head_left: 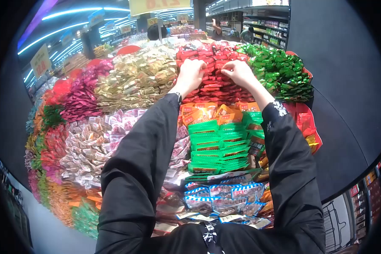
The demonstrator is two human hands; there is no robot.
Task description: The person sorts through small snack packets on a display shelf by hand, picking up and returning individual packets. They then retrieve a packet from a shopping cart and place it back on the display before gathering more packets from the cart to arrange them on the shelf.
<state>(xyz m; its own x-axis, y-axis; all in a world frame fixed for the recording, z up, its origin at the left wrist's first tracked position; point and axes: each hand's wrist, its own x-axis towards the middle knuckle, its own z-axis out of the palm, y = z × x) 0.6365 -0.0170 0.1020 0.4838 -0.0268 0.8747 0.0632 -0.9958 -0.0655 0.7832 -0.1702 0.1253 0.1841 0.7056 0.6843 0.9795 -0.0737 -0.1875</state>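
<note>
My left hand (192,75) and my right hand (240,73) reach forward over a stack of shiny red snack packets (213,78), a short gap between them. The left fingers curl inward at the left side of the stack. On the right, thumb and fingers come together in a pinch close to the red wrappers. Whatever either hand grips, if anything, is too small or hidden to make out. Green shiny packets (279,70) lie right of my right hand. Pale gold packets (135,78) are heaped left of my left hand.
Nearer me are orange packets (201,112), stacked green packets (218,146) and blue-and-white striped bags (224,197). White-and-pink wrapped pieces (89,144) spread at left. A dark pillar (338,76) stands at right. Price signs (41,61) and people appear beyond.
</note>
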